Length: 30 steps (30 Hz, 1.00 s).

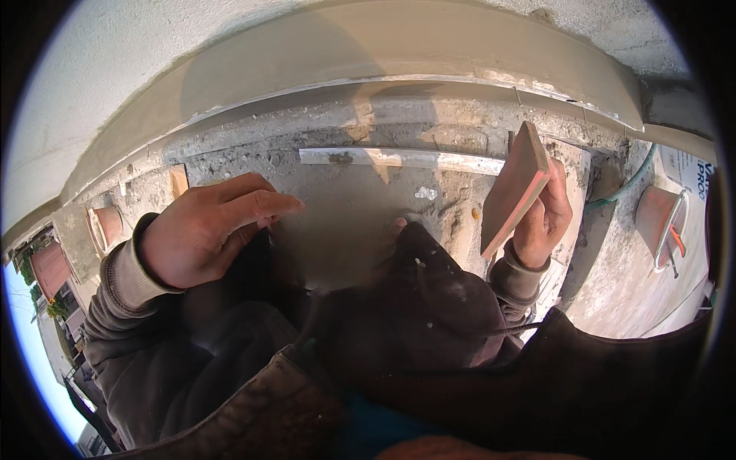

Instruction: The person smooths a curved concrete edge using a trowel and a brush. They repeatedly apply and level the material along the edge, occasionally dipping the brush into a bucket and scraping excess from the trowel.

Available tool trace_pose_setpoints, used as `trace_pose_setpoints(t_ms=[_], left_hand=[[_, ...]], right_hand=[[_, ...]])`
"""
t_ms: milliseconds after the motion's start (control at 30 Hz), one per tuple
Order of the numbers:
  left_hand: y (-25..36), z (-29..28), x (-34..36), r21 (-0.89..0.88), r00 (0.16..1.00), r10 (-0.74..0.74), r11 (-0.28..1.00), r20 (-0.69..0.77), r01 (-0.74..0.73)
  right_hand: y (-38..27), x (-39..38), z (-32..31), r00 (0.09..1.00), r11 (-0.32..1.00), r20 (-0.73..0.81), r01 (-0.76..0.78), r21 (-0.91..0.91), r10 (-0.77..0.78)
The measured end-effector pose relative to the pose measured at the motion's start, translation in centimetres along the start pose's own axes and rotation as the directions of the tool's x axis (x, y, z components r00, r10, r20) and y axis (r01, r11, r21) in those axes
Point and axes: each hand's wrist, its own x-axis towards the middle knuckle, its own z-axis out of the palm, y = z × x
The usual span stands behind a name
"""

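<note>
Far left, low on the ledge: a terracotta-coloured bucket [107, 225], round, smooth-walled, set well clear of the hands.

Left hand [205, 230]: flat, palm down, fingers stretched out together and pointing right over a patch of grey wet mortar [345, 222]. Its grip is loose and holds nothing; whether the fingertips touch the surface I cannot tell. The pose reads as feeling or steadying over the smoothed bed, judging by how level the hand lies.

Centre: the mortar patch looks damp and fine, while the ledge [230, 157] round it is crumbly, strewn with grit and hardened lumps. Beyond the patch lies a long pale metal strip [399, 159], straight-edged and smeared. Behind it rises a smooth grey plastered band [383, 46].

Right hand [543, 218]: grip closed round the lower end of a flat reddish-brown tile [515, 188], held on edge and tilted, above the ledge and just right of the patch. Thin slab, matte face, paler edge.

Far right: a green hose [629, 186] curving past; another bucket [661, 218] with a wire handle.
</note>
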Motion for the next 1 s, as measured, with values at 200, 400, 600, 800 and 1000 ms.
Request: trace_pose_setpoints(t_ms=[200,400,600,800,1000], left_hand=[[-2.8,0.3,-4.3,0.114,0.999,-0.023,0.993,0.042,0.018],[-7.5,-1.3,-8.8,0.124,0.97,-0.119,0.981,-0.214,0.148],[-19.2,0.4,-19.7,0.007,0.684,-0.642,0.727,-0.346,0.687],[-25.3,11.4,-29.7,-0.326,0.483,-0.814,0.574,-0.323,0.751],[-26.9,18.0,-37.3,-0.529,0.009,-0.964,0.152,-0.264,0.835]], right_hand=[[-1.6,-0.1,5.2,0.992,0.998,0.111,-0.06,0.02,0.058],[-3.6,0.4,12.0,0.933,0.99,0.36,0.032,-0.137,0.02],[-5.0,2.5,15.6,0.732,0.956,0.669,0.271,-0.114,-0.128],[-6.2,4.8,19.3,0.486,0.943,0.867,0.326,-0.061,-0.112],[-10.5,5.7,24.8,0.333,0.91,0.922,0.413,0.045,-0.197]])
